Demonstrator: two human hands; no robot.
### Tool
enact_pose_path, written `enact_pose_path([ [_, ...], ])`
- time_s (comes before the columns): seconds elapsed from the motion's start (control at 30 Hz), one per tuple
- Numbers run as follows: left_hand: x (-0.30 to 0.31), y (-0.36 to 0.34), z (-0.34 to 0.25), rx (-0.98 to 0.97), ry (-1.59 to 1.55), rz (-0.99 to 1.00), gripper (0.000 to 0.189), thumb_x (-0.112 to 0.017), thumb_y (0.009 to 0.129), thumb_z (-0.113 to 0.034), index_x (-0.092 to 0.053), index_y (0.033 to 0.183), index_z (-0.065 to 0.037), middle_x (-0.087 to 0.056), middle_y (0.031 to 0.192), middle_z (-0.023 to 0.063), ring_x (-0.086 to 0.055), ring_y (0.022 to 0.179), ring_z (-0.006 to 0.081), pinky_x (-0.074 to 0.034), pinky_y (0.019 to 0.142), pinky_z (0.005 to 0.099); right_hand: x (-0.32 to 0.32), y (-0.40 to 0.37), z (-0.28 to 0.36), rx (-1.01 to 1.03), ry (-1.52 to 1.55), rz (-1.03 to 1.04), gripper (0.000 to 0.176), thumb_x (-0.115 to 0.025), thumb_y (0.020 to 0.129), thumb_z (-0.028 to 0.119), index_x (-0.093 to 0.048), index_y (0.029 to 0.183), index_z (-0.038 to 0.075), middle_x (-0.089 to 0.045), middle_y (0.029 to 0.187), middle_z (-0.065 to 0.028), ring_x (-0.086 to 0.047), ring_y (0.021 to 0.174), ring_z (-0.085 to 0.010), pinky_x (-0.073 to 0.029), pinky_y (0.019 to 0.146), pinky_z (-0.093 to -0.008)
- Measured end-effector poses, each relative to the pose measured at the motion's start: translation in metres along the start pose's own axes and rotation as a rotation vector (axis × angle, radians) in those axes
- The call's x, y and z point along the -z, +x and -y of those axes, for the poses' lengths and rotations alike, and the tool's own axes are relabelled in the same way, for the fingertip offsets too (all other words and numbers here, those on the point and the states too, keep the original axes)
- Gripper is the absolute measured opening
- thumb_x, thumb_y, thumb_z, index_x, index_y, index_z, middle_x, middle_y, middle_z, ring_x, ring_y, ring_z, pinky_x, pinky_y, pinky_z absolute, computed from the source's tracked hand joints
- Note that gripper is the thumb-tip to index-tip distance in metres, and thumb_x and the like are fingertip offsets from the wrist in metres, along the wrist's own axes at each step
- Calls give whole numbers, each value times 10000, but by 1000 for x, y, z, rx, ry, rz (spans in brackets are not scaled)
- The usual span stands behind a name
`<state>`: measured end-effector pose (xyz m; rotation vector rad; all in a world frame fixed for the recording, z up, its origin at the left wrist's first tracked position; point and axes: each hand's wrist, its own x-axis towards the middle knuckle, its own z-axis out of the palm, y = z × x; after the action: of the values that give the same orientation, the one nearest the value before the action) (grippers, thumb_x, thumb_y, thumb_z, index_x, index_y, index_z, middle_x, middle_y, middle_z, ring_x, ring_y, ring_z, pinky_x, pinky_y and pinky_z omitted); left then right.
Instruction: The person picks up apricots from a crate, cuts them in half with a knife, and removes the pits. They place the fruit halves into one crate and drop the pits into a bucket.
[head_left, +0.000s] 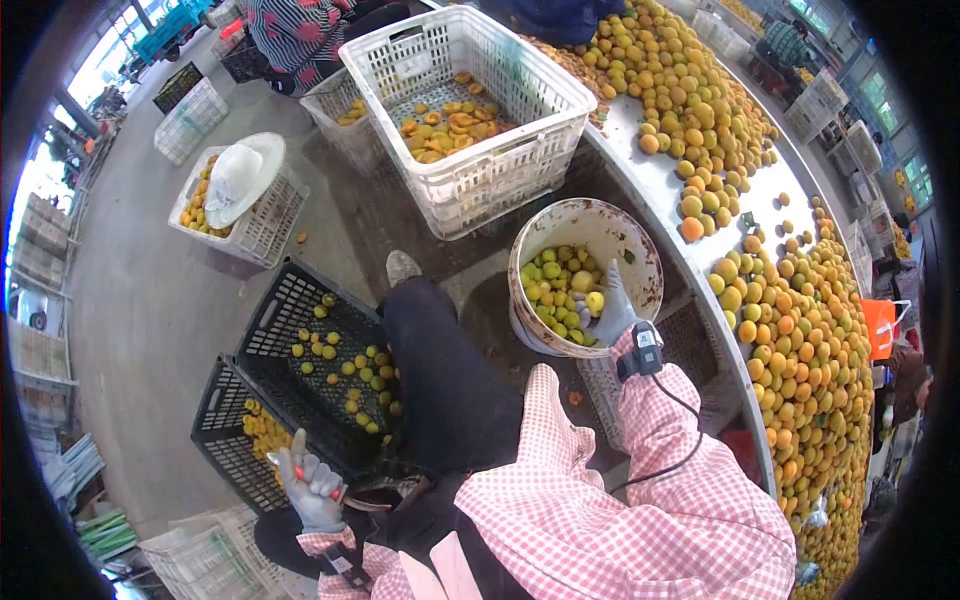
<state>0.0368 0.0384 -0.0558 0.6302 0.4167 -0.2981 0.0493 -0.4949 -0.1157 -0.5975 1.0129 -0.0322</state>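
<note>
My left hand (pixel 312 492), in a grey glove, is closed around a small knife (pixel 338 493) with a red handle. A bit of its metal shows by the fingers on the far side. Below that hand, cut orange fruit pieces (pixel 265 432) lie in a black crate (pixel 222 418). My right hand (pixel 618 308), also gloved, reaches inside the rim of a rusty white bucket (pixel 640 245). Its fingers curl around a yellow apricot (pixel 595 302), with the thumb pointing up. Green and yellow apricots (pixel 548 290) fill the bucket's bottom beneath it.
Another black crate (pixel 275 310) by my leg holds scattered apricots. Ahead stands a large white crate (pixel 480 165) with cut halves. Piled apricots (pixel 800 350) cover the metal table (pixel 700 250) on my right. A white hat (pixel 240 180) rests on a filled crate. Another person (pixel 295 40) sits far left.
</note>
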Motion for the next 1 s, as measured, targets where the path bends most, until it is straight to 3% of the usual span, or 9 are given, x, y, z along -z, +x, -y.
enact_pose_path([
  [0.17, -16, -9, 0, -47, 174, -47, 479, -351, 1022, -417, -522, 1279, -50, -217, 549, -79, -200, 379, 28, -186, 334, 202, -2, -16, 20, 214, 409, 124, 334, -591, 925, 302, -569, 1102, 20, -634, 924, -140, -627, 710, -183, -542, 548, -269],
  [0.3, -45, -10, 5, -6, 411, -166, 449, -378, 1017, -405, -526, 1254, -53, -226, 542, -80, -209, 372, 27, -194, 325, 202, -69, -84, -22, 301, -434, 840, 357, -600, 887, 188, -562, 1211, 42, -613, 1085, -91, -639, 856, -159, -528, 741, -255],
  [0.4, -70, -11, 10, 10, 653, -111, 377, -462, 985, -330, -552, 1212, -43, -318, 543, -67, -261, 375, 32, -222, 335, 200, -141, -119, -97, -123, -632, 975, 461, -649, 871, 277, -549, 1266, 63, -650, 1000, -61, -631, 853, -124, -511, 728, -266],
  [0.57, -82, -11, 15, 140, 1219, -155, 262, -620, 874, -131, -611, 1113, -24, -581, 695, -2, -522, 507, 76, -401, 444, 211, -187, -142, -198, 901, -1081, 1264, 496, -688, 832, 339, -577, 1247, 91, -611, 937, -123, -616, 859, -282, -490, 760, -352],
  [0.7, -32, -9, 10, -11, 1557, 72, 284, -635, 776, -29, -618, 1059, -45, -639, 906, 64, -641, 908, 201, -506, 778, 304, -195, -150, -207, 686, -1093, 1361, 295, -706, 789, 338, -688, 982, 114, -598, 950, -139, -601, 914, -334, -482, 797, -381],
  [0.8, -46, -11, 19, -380, 1711, 376, 275, -622, 770, -1, -617, 1040, -57, -619, 861, 36, -631, 835, 188, -506, 741, 287, -196, -157, -210, 961, -1257, 1288, 260, -715, 785, 279, -666, 961, 94, -603, 938, -112, -607, 900, -310, -485, 805, -366],
  [0.83, -73, -14, 25, -100, 1082, 119, 275, -614, 771, 7, -611, 1038, -58, -597, 833, 22, -613, 789, 170, -501, 714, 268, -195, -160, -209, 958, -1258, 1300, 260, -715, 785, 279, -666, 961, 94, -603, 938, -112, -607, 900, -310, -485, 805, -366],
  [0.87, -86, -17, 27, 148, 434, -110, 275, -606, 771, 14, -605, 1036, -59, -575, 805, 8, -596, 743, 152, -496, 686, 249, -195, -161, -207, 782, -1069, 1280, 256, -715, 788, 257, -652, 966, 85, -611, 931, -95, -611, 902, -280, -486, 811, -354],
  [1.0, -81, -26, 11, -132, 1006, -61, 341, -620, 835, -121, -540, 1148, -12, -493, 665, -19, -451, 488, 50, -369, 424, 186, -200, -147, -185, -272, -430, 1034, 259, -626, 898, 267, -596, 1025, 44, -627, 979, -72, -630, 803, -152, -506, 665, -242],
])
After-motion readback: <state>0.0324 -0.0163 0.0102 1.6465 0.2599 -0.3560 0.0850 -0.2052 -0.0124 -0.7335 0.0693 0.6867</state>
